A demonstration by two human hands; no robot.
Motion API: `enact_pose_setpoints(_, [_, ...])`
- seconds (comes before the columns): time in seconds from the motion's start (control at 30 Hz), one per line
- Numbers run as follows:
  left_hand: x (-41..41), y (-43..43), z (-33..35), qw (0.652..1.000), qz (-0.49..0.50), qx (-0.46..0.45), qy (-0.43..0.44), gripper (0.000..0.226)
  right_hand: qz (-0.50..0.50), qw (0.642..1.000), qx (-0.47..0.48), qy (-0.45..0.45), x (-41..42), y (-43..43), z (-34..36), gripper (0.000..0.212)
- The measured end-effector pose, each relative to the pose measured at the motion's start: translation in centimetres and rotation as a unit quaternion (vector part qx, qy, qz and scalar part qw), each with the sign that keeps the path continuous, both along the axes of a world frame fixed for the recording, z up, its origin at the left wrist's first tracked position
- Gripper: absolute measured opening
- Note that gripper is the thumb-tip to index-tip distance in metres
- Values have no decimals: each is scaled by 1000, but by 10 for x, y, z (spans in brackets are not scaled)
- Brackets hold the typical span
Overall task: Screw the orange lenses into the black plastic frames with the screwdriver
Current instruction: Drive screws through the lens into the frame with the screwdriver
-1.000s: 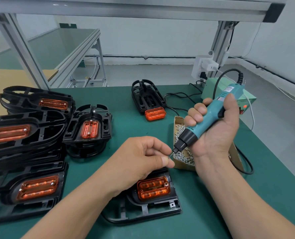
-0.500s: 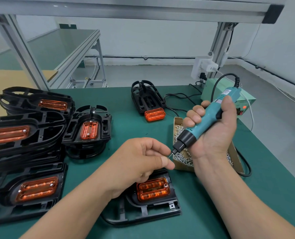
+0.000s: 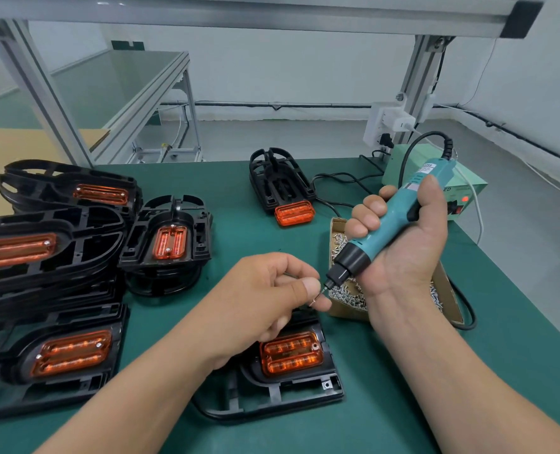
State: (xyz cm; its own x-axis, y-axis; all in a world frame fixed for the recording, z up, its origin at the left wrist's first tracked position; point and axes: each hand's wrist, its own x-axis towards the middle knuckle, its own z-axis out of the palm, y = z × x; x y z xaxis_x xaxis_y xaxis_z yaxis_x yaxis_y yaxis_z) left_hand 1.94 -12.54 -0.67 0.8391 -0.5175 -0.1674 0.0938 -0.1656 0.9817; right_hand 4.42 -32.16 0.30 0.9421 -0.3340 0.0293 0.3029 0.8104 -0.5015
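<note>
A black plastic frame (image 3: 285, 391) lies on the green mat in front of me, with an orange lens (image 3: 291, 353) seated in it. Above it, my left hand (image 3: 272, 293) pinches a small screw (image 3: 314, 301) between thumb and forefinger, right at the tip of the screwdriver. My right hand (image 3: 406, 244) grips the teal electric screwdriver (image 3: 386, 224), tilted with its black nose pointing down-left toward the screw. My left forearm hides the frame's left part.
Stacks of black frames with orange lenses (image 3: 42, 257) fill the left side. One more frame (image 3: 278, 185) with a loose lens (image 3: 294, 213) lies at the back. A cardboard box of screws (image 3: 347, 290) sits under my right hand, a green power unit (image 3: 462, 194) behind it.
Both hands have stayed almost where they were. The screwdriver tip and the pinched screw have come slightly closer together above the frame.
</note>
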Motion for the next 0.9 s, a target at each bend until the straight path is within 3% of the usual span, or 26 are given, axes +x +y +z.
enact_pose_setpoints(0.1, [8,8,-1,996,35,39,-68,10,5,1000,6,-1,0,-2,1,42])
enact_pose_setpoints(0.27, [18,20,-6,961,39,199,-187,12,16,1000,-14,-9,-1,-3,2,41])
enact_pose_setpoints(0.5, [13,19,-5,864,-64,429,-256,65,62,996,-60,-28,0,0,0,41])
enact_pose_setpoints(0.63, [12,16,-7,846,-79,449,-277,62,81,993,-76,-39,0,2,-3,40])
enact_pose_setpoints(0.9, [14,14,-12,864,-81,426,-256,50,92,990,-94,-51,0,2,-6,40])
